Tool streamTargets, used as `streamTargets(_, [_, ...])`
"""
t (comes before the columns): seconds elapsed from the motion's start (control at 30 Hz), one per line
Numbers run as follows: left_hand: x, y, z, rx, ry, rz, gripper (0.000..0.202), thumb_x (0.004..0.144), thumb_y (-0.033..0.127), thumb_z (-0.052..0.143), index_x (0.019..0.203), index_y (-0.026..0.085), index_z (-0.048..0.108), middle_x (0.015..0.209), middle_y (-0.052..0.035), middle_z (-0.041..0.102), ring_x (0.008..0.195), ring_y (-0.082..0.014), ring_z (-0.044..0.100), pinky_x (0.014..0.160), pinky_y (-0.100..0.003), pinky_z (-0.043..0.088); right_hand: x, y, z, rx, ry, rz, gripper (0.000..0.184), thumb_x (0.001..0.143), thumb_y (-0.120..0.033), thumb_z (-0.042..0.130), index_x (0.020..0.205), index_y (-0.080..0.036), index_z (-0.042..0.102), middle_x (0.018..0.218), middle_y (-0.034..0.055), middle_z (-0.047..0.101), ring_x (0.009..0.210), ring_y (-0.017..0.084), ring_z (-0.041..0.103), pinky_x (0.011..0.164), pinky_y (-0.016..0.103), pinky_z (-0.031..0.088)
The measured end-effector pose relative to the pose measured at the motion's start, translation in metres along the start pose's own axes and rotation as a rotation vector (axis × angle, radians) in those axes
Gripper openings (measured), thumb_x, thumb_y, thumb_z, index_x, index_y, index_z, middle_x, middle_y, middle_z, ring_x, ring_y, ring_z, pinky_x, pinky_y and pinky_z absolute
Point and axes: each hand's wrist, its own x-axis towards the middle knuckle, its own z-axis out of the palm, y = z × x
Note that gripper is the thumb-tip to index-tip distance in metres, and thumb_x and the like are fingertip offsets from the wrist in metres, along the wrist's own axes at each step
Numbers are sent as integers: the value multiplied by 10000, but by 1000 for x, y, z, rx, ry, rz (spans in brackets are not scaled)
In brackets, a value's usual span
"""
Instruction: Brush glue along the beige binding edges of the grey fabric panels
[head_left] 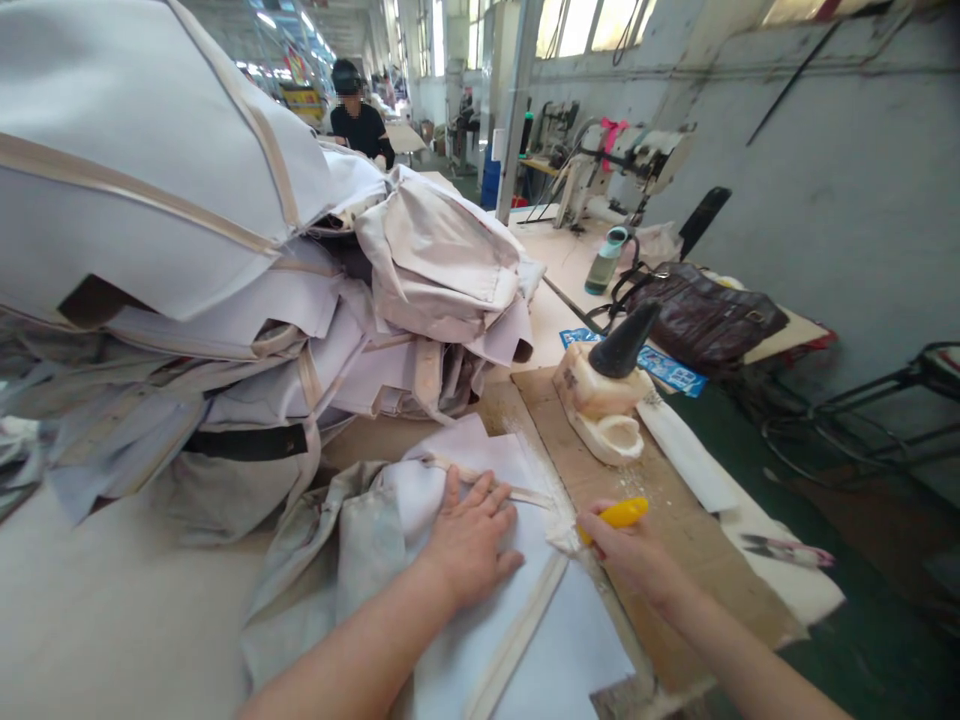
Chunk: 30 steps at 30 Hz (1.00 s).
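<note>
At the bottom centre of the frame, our left hand (471, 540) lies flat, fingers spread, pinning a white panel (517, 610) with beige piping (517, 625) to the bench (112, 610). Just right of it, our right hand (630, 555) closes around a yellow tool (616, 514), its tip near the panel's edge; we cannot tell what kind of tool it is. A cardboard pad (675, 540) sits beneath that edge. Filling the upper left is a tall pile (225, 260) of finished panels, leaning toward us. At centre right stands a glue-caked pot (604, 400) with a black cone, and beyond it a brown bag (701, 315) and a sewing machine (615, 160). A person (360, 115) works at the top of the frame. We judge the risks plain: the tool could slip toward the left fingers close by, the panel could creep if pressure eases, and the pile could slide onto the work.
</note>
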Motion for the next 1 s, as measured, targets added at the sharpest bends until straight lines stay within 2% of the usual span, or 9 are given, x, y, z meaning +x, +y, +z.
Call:
streamTargets(0.1, [1,-1,3,15,8,11,478,817,535,427,1202,255,466,1371,-42,354,1310,-263,145,976,-547,-202,-30,16,-10,-17,-30,113,205,687,-346,470,555,-198,418,461,-71,333,447,99,358,432,219,287])
streamTargets(0.17, [1,-1,6,35,20,10,476,807,531,445,1196,257,469,1369,-34,357,1309,-262,146,975,-543,-207,-36,13,-13,-39,-25,143,210,698,-356,466,566,-198,426,449,-70,334,443,103,367,438,224,293])
streamTargets(0.33, [2,1,7,69,42,14,467,805,526,451,1186,257,476,1357,-30,375,1303,-265,161,965,-548,-216,-8,-18,-7,12,84,-14,197,716,-369,455,632,-193,482,536,-42,466,542,128,480,533,232,375])
streamTargets(0.4, [3,2,6,76,45,20,462,807,520,451,1187,258,475,1354,-30,379,1299,-265,173,963,-547,-219,-8,-17,-6,19,90,0,201,716,-368,450,613,-197,473,517,-45,456,523,125,474,520,228,373])
streamTargets(0.53, [3,2,8,98,50,28,462,803,515,460,1184,255,481,1356,-31,376,1297,-269,181,970,-541,-212,-56,14,-7,-22,65,134,224,715,-373,449,576,-198,469,458,-53,382,456,117,403,437,220,312])
streamTargets(0.7, [5,3,8,112,53,28,460,803,517,466,1185,261,487,1346,-39,392,1293,-278,190,978,-558,-184,-117,38,-17,-120,135,-6,344,784,-438,427,551,-193,490,520,-28,408,518,133,429,509,229,349])
streamTargets(0.87, [2,-1,-12,175,44,67,352,819,408,492,1144,273,512,1349,-23,389,1288,-258,219,1016,-568,-75,-119,26,-34,-138,196,-84,346,809,-451,451,609,-189,554,557,-8,517,565,151,503,542,220,386])
streamTargets(0.93, [0,-10,-27,190,90,-17,361,830,367,479,1178,274,480,1386,-17,327,1307,-247,166,1026,-559,-49,-117,23,-35,-143,191,-125,341,813,-446,447,617,-192,564,571,-5,542,576,153,518,546,219,398])
streamTargets(1.0, [-3,-25,-41,147,103,-200,449,838,391,449,1262,255,391,1417,-42,259,1315,-266,125,1025,-573,9,-119,25,-32,-182,166,-141,367,819,-446,428,578,-200,555,536,-14,529,537,145,513,514,218,400])
